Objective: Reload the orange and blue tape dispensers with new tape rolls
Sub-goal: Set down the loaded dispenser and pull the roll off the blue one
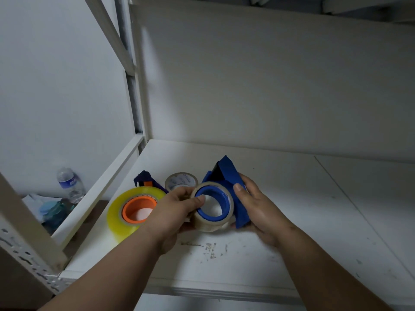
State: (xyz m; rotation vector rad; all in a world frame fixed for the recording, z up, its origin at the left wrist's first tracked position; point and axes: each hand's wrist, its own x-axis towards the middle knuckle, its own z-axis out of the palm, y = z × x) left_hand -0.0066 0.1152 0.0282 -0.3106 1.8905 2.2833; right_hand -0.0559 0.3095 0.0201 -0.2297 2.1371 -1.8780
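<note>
A blue tape dispenser (229, 176) is held just above the white shelf (292, 198), with my right hand (253, 207) wrapped around its body. A clear tape roll (212, 224) sits on its blue hub. My left hand (177, 205) grips that roll, thumb on its rim. To the left lies the orange dispenser, its orange hub (138, 208) inside a thick yellowish tape roll (119, 221), with a dark blue handle (143, 178) behind. A small, nearly used-up roll (179, 180) stands behind my left hand.
White metal rack posts (137, 86) and a rail (98, 194) border the shelf on the left. Beyond the rail, lower down, stand a plastic water bottle (69, 182) and a teal jar (54, 212). Scuff marks (208, 250) lie near the front edge.
</note>
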